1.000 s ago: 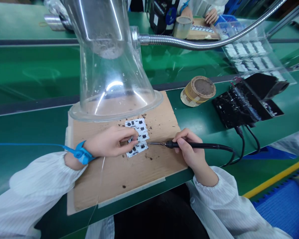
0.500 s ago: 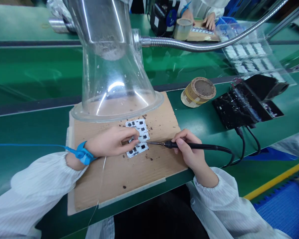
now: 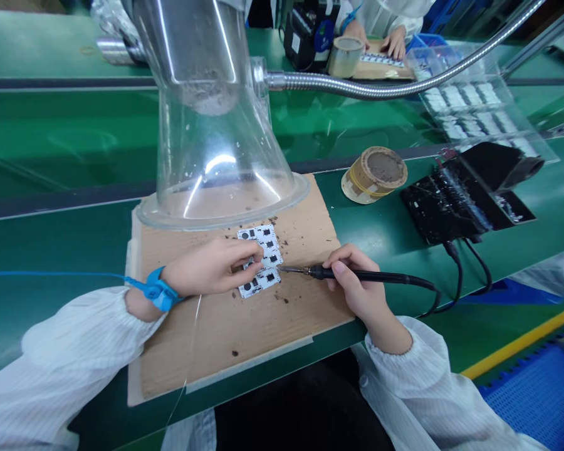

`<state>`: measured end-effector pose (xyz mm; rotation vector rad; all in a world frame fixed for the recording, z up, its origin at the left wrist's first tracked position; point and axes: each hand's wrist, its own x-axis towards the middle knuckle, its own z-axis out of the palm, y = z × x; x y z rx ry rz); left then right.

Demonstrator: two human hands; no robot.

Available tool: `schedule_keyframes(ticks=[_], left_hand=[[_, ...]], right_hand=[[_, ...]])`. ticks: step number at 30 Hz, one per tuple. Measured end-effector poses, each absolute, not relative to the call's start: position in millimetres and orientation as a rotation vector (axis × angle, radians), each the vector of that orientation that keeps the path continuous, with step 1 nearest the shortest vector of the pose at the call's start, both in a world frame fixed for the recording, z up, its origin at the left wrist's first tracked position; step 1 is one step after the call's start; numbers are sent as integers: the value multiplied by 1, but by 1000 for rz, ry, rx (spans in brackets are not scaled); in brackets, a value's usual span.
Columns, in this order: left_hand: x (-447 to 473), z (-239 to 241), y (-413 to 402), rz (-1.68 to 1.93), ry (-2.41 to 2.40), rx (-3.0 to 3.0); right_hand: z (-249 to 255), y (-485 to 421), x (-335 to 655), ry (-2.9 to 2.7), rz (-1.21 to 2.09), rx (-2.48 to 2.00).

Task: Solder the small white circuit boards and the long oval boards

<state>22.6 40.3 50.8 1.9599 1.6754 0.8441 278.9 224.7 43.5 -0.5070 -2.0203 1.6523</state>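
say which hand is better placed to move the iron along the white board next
The right hand, probably: it grips the soldering iron, whose tip points at the white board. The left hand reaches over that board with thumb and fingers close together, away from the iron's handle.

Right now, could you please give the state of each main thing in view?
Left hand: bent over the circuit board; grip unclear.
Right hand: closed around the soldering iron.
Soldering iron: held, tip at the board's right side.
Circuit board: flat on the cardboard, partly covered.
Cardboard: flat, specked with dark bits.
Clear hood: above the cardboard.
Blue wristband: worn.
Round container: standing near the cardboard.
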Motion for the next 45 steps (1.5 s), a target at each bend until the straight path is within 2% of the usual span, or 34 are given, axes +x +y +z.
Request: schedule_keyframes(ticks=[6,12,18,23,29,31,37,45], left_hand=[[23,52,40,834,1684,1943],[22,56,39,884,1700,1929],[19,56,33,932,1818,1749],[16,52,20,990,2000,1520],[-1,33,2,1102,2107,1457],[-5,27,-1,1133,2158,1393],[-3,46,-10,1166,2066,1384],[0,62,-32,1091,1885,1575]], right_hand=[[41,225,280,-2014,1669,-507],[28,228,281,-1773,1797,-557],[22,236,280,-1718,1754,-615],[36,268,284,-1695,1504,-693],[55,315,288,-1594,997,-706],[51,323,285,-1627,959,-733],[39,290,276,-1650,1063,-760],[41,185,269,-1933,1546,-585]])
